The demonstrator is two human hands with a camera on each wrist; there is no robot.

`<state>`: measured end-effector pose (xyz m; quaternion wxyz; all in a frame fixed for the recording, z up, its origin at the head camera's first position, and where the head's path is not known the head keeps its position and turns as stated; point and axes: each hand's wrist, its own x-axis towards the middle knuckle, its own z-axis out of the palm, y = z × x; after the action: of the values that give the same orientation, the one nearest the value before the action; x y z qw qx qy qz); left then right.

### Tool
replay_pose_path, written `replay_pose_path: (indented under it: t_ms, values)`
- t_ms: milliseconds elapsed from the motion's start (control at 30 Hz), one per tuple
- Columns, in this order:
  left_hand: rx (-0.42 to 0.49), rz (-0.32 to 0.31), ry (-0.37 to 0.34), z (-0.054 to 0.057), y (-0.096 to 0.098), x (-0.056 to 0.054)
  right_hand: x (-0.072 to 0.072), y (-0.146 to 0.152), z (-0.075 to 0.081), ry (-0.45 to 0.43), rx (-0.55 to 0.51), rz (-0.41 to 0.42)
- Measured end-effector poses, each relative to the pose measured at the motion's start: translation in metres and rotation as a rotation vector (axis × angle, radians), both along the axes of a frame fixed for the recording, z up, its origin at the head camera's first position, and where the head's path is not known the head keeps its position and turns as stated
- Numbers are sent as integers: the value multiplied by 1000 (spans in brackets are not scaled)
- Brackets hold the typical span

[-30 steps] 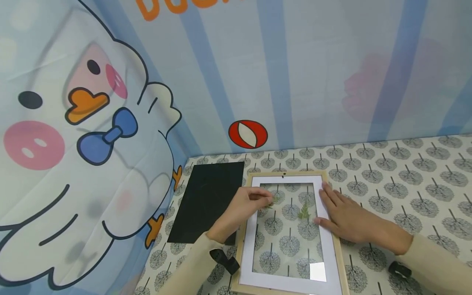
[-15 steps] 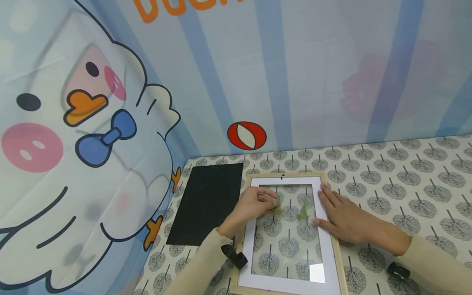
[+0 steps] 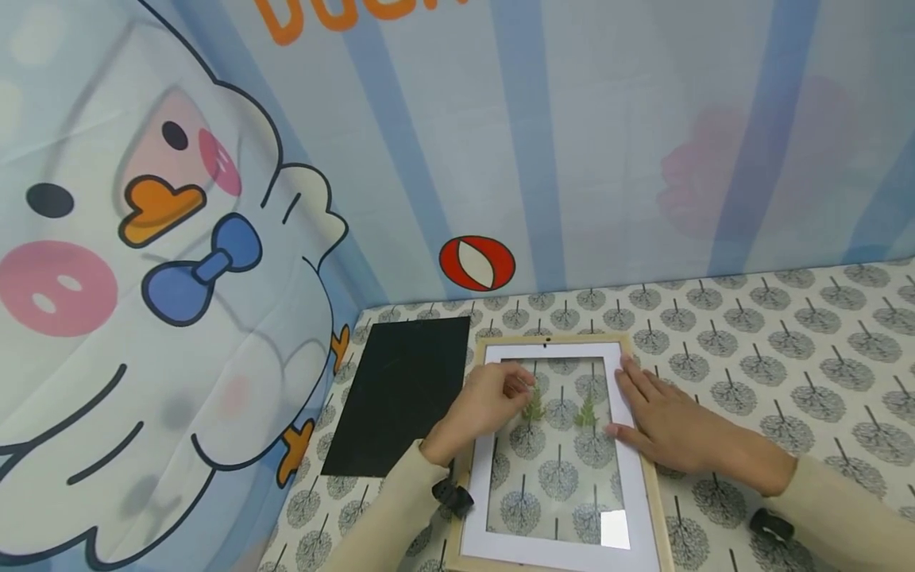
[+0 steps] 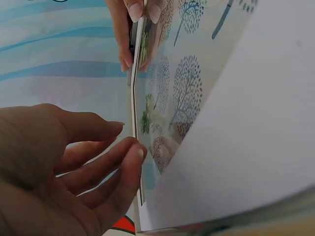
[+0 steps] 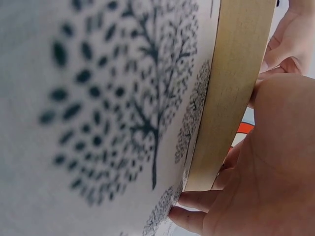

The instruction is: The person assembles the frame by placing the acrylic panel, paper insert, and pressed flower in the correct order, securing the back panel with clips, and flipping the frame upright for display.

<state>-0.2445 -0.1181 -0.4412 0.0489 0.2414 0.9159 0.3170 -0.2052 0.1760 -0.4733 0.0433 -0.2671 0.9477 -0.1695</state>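
A light wooden picture frame (image 3: pixel 646 485) with a white mat (image 3: pixel 477 508) and a see-through pane (image 3: pixel 554 508) lies on the table. Two small green fern leaves lie on the pane: the left fern leaf (image 3: pixel 532 411) just below my left hand's fingertips, the right fern leaf (image 3: pixel 587 411) near my right thumb. My left hand (image 3: pixel 493 397) hovers over the upper left of the pane. In the left wrist view, its thumb and loosely bent fingers stand apart with nothing pinched, a fingertip by the pane. My right hand (image 3: pixel 675 417) rests with extended fingers along the frame's right side.
A black rectangular board (image 3: pixel 400 397) lies left of the frame, partly behind the left forearm. The tablecloth (image 3: pixel 758 365) has a tree print. Behind the table hangs a cartoon duck backdrop (image 3: pixel 608 159).
My left hand has moved slightly right with the left fern leaf, then its fingers have parted from the leaf, which now lies on the pane. My right hand has stayed in place.
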Motion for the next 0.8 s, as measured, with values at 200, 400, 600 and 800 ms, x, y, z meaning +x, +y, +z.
replay_pose_path:
  t_ms: [200,400,600,800]
  values:
    - [-251,-142,89,4,-11,5,0,0,0,-9,-4,1]
    - [-575,-364,130,9,-27,15,0,1,1,4,-2,5]
    - [-550,-363,81,8,-33,21,-1,2,2,11,3,3]
    - [-527,-325,-21,3,-33,30,0,0,2,4,3,-4]
